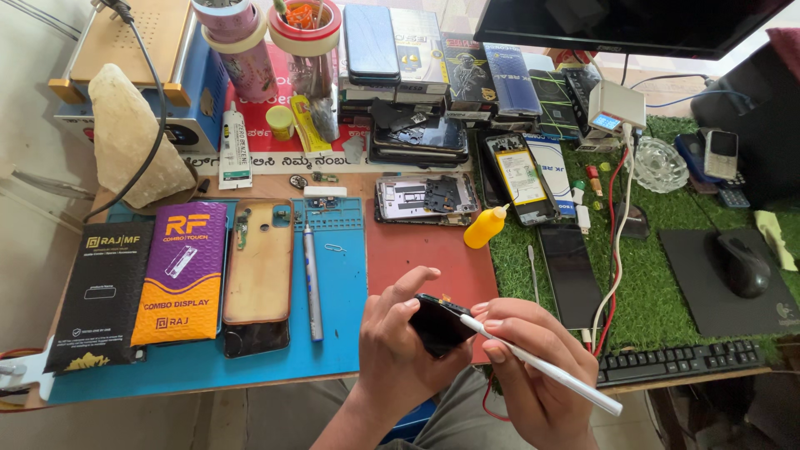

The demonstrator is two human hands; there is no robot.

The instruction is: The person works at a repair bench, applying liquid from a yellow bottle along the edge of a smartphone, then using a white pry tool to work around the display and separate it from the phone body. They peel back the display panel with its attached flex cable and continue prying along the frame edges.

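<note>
While your left hand [400,337] grips the black phone part [442,323] above the worktop's [417,250] near edge, your right hand [533,367] clasps the white tool [542,365], its tip touching the part's right side, shaft slanting down-right.

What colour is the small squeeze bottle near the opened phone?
Yellow squeeze bottle, clearest in the head view.

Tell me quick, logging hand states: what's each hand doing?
Left hand: closed on a black phone.
Right hand: closed on a white tool, tip at the phone.
</note>
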